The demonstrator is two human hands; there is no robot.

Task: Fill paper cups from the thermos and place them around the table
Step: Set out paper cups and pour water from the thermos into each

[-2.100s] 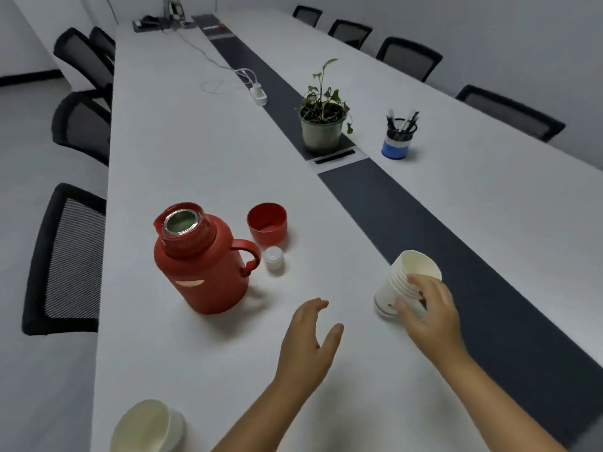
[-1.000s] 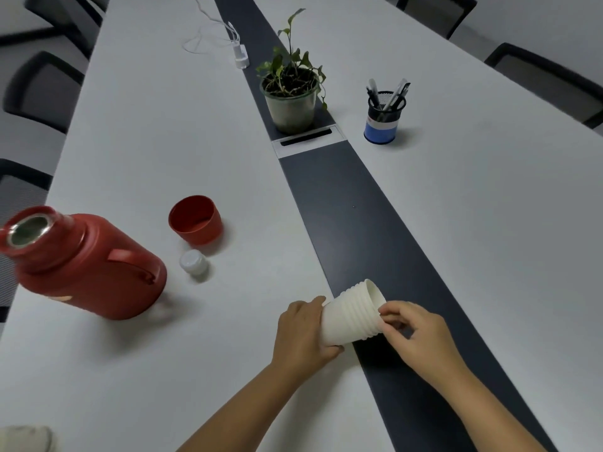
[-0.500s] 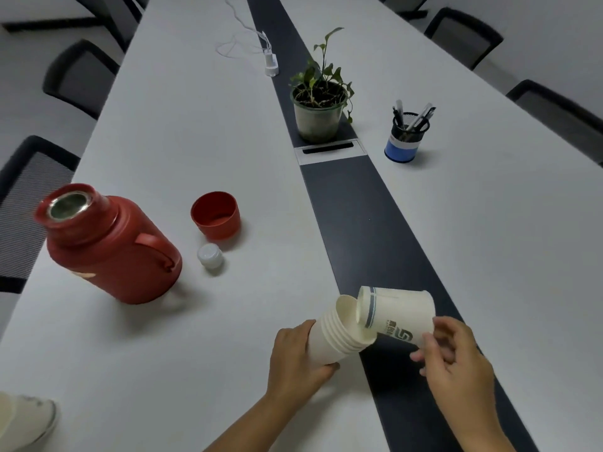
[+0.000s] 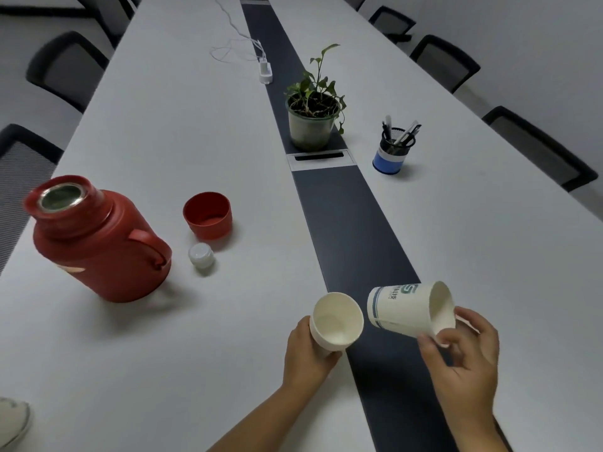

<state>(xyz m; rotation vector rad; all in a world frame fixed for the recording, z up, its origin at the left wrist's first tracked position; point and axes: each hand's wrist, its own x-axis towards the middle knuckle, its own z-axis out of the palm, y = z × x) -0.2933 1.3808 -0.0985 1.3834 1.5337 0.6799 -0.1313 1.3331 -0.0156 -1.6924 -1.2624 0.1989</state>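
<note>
My left hand grips a stack of white paper cups, mouth facing up toward me. My right hand pinches the rim of a single paper cup with blue print, held on its side just right of the stack. The red thermos stands open at the left on the white table, its handle toward the hands. Its red lid cup and a small white stopper lie beside it.
A potted plant stands on the table's dark centre strip, a blue pen holder to its right. A white charger with cable lies farther back. Black chairs line both sides. A white cup rim shows at bottom left.
My right hand has pulled one cup off the stack and turned it on its side. My left hand has tipped the stack's mouth upward.
</note>
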